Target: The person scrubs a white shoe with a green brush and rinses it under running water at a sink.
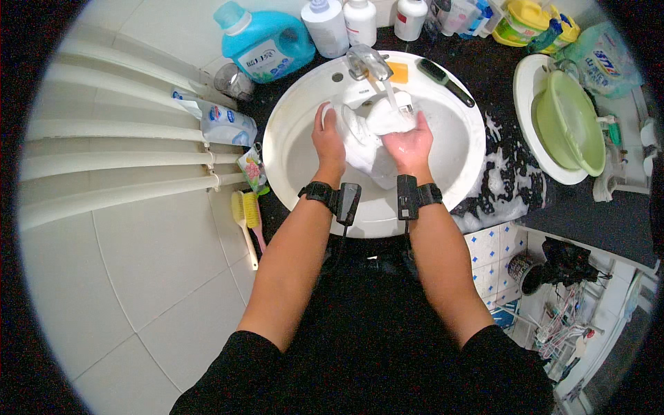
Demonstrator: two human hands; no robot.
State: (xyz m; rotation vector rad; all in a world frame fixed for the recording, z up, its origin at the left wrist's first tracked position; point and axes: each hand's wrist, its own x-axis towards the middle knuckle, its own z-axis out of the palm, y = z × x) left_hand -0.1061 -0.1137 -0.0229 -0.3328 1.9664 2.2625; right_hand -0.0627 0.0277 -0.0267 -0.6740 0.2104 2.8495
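A wet white cloth (360,142) is bunched between my two hands over the white washbasin (377,227); its exact kind cannot be made out. My left hand (328,143) grips its left side, fingers partly hidden behind the fabric. On the other side my right hand (409,144) holds the bunched end from below, palm turned up and wet. From the metal faucet (369,63) water runs onto that end, where a small greyish patch shows. On the basin's back rim lie an orange soap bar (397,72) and a dark-handled brush (448,83).
A blue detergent bottle (268,50) and several white bottles (325,28) line the back. At right, a green basin (588,131) sits in a white oval one. Foam (499,180) covers part of the dark counter. Two yellow-bristled brushes (247,211) and white pipes (131,129) are at left.
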